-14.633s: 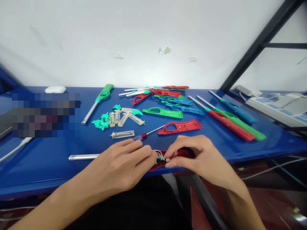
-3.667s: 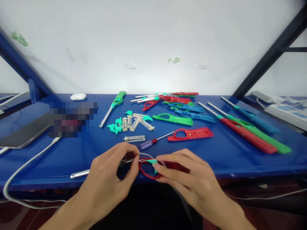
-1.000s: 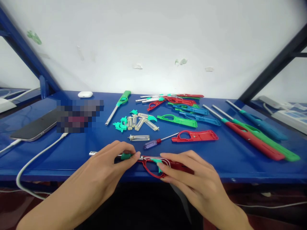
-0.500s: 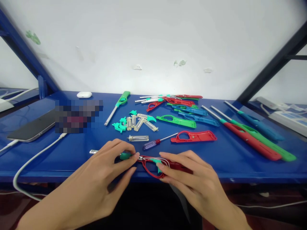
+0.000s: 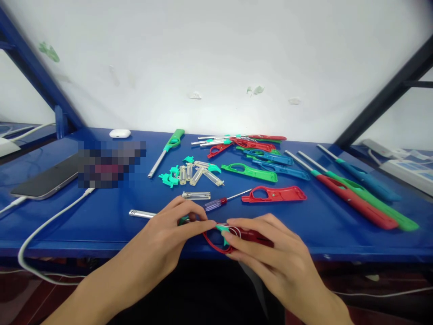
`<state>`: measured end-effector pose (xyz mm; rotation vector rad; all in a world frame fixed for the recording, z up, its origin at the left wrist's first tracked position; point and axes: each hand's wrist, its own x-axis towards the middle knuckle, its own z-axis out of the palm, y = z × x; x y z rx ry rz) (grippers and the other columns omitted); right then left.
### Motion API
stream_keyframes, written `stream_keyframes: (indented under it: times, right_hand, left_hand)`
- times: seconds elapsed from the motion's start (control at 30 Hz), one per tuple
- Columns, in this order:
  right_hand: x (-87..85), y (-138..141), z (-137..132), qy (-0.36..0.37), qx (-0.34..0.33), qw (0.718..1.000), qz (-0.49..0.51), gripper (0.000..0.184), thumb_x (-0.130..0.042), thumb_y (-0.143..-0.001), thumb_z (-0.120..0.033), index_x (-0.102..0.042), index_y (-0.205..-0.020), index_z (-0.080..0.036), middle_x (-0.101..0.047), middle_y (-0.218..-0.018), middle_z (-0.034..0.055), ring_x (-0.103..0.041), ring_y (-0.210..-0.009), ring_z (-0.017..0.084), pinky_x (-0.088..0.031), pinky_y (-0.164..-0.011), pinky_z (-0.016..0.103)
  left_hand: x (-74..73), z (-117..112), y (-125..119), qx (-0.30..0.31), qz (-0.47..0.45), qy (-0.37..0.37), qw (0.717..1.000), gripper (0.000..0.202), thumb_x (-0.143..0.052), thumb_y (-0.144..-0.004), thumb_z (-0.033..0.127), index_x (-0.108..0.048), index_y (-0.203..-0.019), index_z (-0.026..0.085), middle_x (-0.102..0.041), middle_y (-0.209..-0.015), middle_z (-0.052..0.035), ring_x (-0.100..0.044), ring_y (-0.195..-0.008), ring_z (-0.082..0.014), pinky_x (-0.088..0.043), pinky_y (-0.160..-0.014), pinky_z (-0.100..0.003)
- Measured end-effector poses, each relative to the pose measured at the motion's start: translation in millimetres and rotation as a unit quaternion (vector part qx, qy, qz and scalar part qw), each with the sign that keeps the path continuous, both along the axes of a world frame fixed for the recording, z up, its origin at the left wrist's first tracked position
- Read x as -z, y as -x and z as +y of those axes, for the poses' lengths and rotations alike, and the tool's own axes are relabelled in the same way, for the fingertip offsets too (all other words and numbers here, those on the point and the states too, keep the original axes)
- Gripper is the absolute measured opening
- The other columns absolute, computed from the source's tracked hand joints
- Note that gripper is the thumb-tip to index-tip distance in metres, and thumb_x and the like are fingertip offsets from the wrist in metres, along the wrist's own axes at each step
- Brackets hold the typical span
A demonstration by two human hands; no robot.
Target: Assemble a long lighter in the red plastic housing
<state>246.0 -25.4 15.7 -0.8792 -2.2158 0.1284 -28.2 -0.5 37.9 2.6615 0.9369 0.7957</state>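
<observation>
At the front edge of the blue table (image 5: 101,225), both hands work on a half-open red lighter shell (image 5: 248,235) with a teal trigger and thin white wires. My left hand (image 5: 169,234) pinches the lighter's metal tube (image 5: 142,213) at its teal collar, fingertips meeting the shell's front. My right hand (image 5: 267,246) lies closed over the red shell and holds it down. The shell's rear is hidden under that hand.
A small screwdriver (image 5: 221,201), a clear fuel tube (image 5: 196,196), a red shell half (image 5: 274,194), teal parts (image 5: 172,175), whole lighters (image 5: 352,194) and loose shells (image 5: 250,171) lie behind. A phone (image 5: 43,183) with white cable (image 5: 50,221) sits left; an earbud case (image 5: 119,133) lies at the back.
My left hand's fingers have closed further along the tube toward the red shell, until they touch its front. The right hand stays on the shell.
</observation>
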Motion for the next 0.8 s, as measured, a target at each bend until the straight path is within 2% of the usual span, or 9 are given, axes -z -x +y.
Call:
stream_keyframes:
  times: [0.1,0.3,0.53,0.8]
  right_hand:
    - [-0.2,0.2,-0.3,0.001,0.003,1.0,0.002,0.028,-0.069,-0.103,-0.019,-0.074,-0.13,-0.027,-0.073,-0.134,0.0022,-0.063,-0.101,0.016,-0.059,-0.084,0.031]
    - [1.6,0.3,-0.4,-0.005,0.001,1.0,0.006,0.032,-0.07,-0.102,-0.018,-0.073,-0.133,-0.027,-0.077,-0.128,0.0019,-0.065,-0.098,0.017,-0.062,-0.084,0.033]
    - [2.3,0.6,-0.1,-0.032,0.007,0.999,0.017,0.028,-0.069,-0.102,-0.017,-0.077,-0.127,-0.027,-0.078,-0.123,0.0013,-0.064,-0.098,0.019,-0.062,-0.082,0.032]
    - [2.1,2.0,-0.7,-0.037,0.022,0.999,0.022,0.026,-0.07,-0.102,-0.019,-0.078,-0.124,-0.029,-0.079,-0.118,0.0013,-0.061,-0.097,0.02,-0.061,-0.081,0.033]
  left_hand:
    - [0.7,-0.2,-1.2,0.005,-0.009,-0.013,1.0,0.072,-0.035,-0.097,-0.011,-0.059,-0.145,0.036,-0.063,-0.124,-0.003,-0.061,-0.11,-0.0141,-0.054,-0.092,-0.025]
    - [4.1,1.4,-3.0,0.001,-0.023,0.0,1.0,0.052,-0.036,-0.102,-0.005,-0.065,-0.132,0.027,-0.062,-0.125,-0.0058,-0.061,-0.114,-0.0151,-0.055,-0.092,-0.025]
    - [3.8,0.8,-1.3,0.01,-0.04,-0.013,0.999,0.053,-0.038,-0.1,-0.008,-0.065,-0.13,0.027,-0.062,-0.124,-0.004,-0.06,-0.113,-0.013,-0.054,-0.093,-0.023]
    - [1.7,-1.8,-1.5,0.01,-0.022,-0.004,1.0,0.063,-0.036,-0.099,-0.01,-0.06,-0.14,0.032,-0.061,-0.127,-0.0027,-0.058,-0.115,-0.0135,-0.052,-0.093,-0.024]
